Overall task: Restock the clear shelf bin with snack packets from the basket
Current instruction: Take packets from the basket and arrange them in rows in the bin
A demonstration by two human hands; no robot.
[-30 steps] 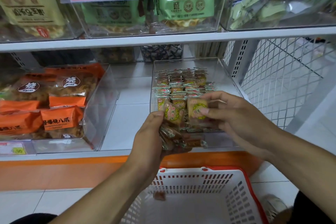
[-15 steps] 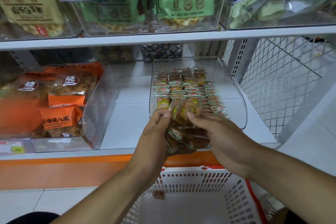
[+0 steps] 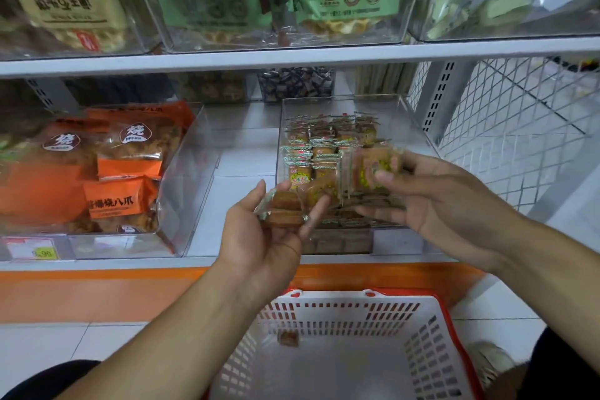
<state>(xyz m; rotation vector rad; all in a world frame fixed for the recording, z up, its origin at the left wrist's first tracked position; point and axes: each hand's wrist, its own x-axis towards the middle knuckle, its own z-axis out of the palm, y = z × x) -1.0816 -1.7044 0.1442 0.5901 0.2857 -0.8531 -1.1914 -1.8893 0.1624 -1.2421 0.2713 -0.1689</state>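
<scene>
Head view: the left hand (image 3: 259, 230) cups a few snack packets (image 3: 285, 209) in front of the clear shelf bin (image 3: 412, 127), while the right hand (image 3: 431, 201) pinches a blurred packet (image 3: 373, 169) just above the bin's rows. Best laid flat, lined up with its neighbours. One packet (image 3: 288, 338) waits in the basket (image 3: 341, 312).

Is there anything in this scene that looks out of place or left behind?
One thing stands out: a single small brown packet lies alone on the floor of the white basket, not yet moved to the clear bin. In the bin, the rear rows look tidy; the front is hidden by both hands.
</scene>
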